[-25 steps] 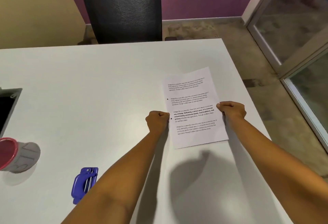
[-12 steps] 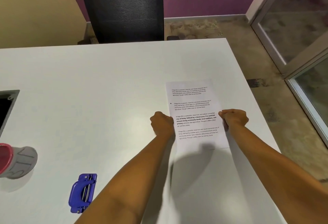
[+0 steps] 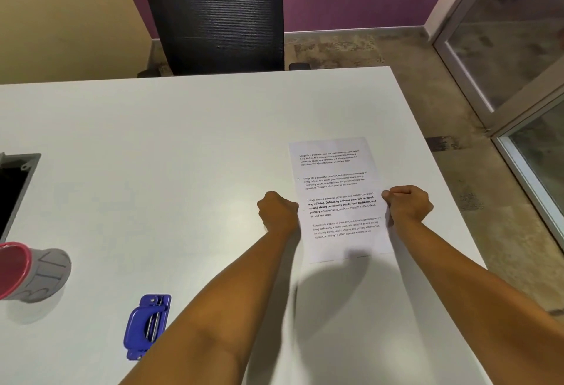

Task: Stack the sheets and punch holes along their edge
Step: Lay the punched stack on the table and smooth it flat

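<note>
Head view, my only feed. The sheets [image 3: 338,198] lie on the white table [image 3: 152,155], printed side up, toward its right edge and nearer me than the far edge. I see one printed face; how many sheets are under it I cannot tell.

Left hand [image 3: 279,212] grips the sheets' left long edge, fingers curled tight into a fist on the paper. Right hand [image 3: 409,204] grips the right long edge at about the same height, fingers likewise curled closed on it. Both forearms reach in from the near side.

Against the frame a second ago: the sheets sat skewed then, top leaning left; half a second ago they were nearly square, and now they lie about square to the table edge, slightly farther from me. Both fists have kept their hold on the same two edges throughout.

The blue hole punch [image 3: 148,325] lies left of the sheets and nearer me, well apart, untouched; its place on the table is unchanged. A grey cup with a red rim [image 3: 33,271] lies tipped on its side farther left. A black mesh chair [image 3: 213,15] stands beyond the table's far edge.
</note>
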The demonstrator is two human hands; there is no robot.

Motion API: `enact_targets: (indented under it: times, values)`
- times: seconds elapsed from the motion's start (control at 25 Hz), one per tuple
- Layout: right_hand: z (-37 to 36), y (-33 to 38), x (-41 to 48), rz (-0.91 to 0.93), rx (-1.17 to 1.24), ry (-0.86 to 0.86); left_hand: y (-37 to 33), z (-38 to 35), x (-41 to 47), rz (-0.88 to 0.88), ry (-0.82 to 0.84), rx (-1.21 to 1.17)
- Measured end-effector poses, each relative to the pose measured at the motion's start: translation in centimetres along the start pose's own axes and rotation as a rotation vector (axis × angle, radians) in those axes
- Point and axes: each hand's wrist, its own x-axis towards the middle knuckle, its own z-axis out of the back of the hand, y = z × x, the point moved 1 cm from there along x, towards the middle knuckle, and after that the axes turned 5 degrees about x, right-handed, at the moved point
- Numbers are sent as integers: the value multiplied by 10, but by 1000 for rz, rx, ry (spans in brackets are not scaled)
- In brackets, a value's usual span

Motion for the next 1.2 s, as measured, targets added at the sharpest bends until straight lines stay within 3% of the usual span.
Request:
enact_targets:
  times: [0.24,0.56,0.92,1.2]
  values:
    - [22,8,-46,98,205,-23,25,19,-17,-98,-1,-81]
    - [33,-33,-151,216,188,152,91,89,-102,-176,-20,-190]
    - [7,-95,-266,224,62,429,212,166,-155,56,-263,-215]
    - [-16,-100,-327,236,-32,562,260,192,-165,128,-415,-339]
